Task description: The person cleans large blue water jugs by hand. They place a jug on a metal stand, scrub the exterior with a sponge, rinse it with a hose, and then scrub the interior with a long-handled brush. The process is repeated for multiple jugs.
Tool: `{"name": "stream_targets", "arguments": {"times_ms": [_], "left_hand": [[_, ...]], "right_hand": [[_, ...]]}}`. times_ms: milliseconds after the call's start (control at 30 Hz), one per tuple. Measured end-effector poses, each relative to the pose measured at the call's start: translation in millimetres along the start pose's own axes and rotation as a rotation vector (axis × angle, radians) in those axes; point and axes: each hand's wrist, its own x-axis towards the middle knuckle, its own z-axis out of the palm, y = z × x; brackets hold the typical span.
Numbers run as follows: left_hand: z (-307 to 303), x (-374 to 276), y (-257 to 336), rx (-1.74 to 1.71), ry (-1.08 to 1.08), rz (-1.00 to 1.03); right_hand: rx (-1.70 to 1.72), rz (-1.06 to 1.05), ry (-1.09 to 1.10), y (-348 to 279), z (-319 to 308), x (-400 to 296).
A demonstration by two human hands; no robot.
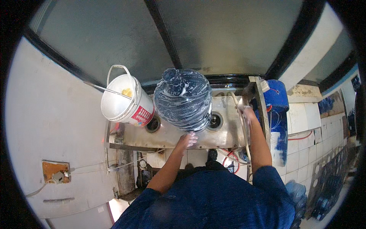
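Observation:
A large translucent water bottle [183,98], streaked with white suds, rests on the stainless steel counter [171,138], its neck toward the far side. My left hand [189,139] is at the bottle's near lower end, fingers slightly apart and wet with foam. It holds nothing; whether it touches the bottle is unclear. Over the counter's right end, my right hand [247,112] is beside a pale hose [244,128]. Suds and blur hide whether those fingers grip it. One round metal fitting [215,120] shows right of the bottle, another [153,124] to its left.
Left of the bottle is a white bucket [114,104] with a raised handle, a metal rod [114,93] across it and a yellow item [127,92] inside. A dark frame [228,78] bounds the counter's back. Blue containers [276,94] stand right; a red hose [233,169] lies below.

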Motion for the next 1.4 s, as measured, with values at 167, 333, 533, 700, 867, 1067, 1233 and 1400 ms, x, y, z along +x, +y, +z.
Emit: {"name": "stream_targets", "arguments": {"times_ms": [167, 333, 533, 700, 867, 1067, 1233, 1400], "left_hand": [[81.2, -23.0, 80.5, 0.064, -0.335, 0.213], [122.4, 4.3, 96.1, -0.276, -0.414, 0.185], [157.6, 28.7, 24.7, -0.328, -0.506, 0.102], [191.2, -53.2, 13.2, -0.192, -0.601, 0.101], [232.2, -136.2, -11.4, -0.059, -0.705, 0.09], [258.8, -204.1, -36.6, 0.08, -0.9, 0.025], [274.0, -225.3, -40.2, 0.103, -0.979, 0.014], [279.9, -223.5, -28.3, 0.363, -0.955, 0.267]], "right_hand": [[-0.054, -0.223, 0.1, -39.6, -26.3, -253.2], [-0.099, -0.201, -0.021, 3.0, -32.8, -428.0], [0.128, 0.032, 0.16, 158.9, -23.0, -572.1], [0.136, 0.075, 0.349, 240.7, -22.5, -640.8], [0.047, 0.29, 0.157, 249.7, -69.0, -631.8], [-0.008, -0.122, -0.135, 71.6, -57.4, -389.0], [0.853, -0.138, -0.4, -10.5, 6.5, -215.2], [-0.338, -0.508, -0.446, -64.7, 36.8, -153.5]]}}
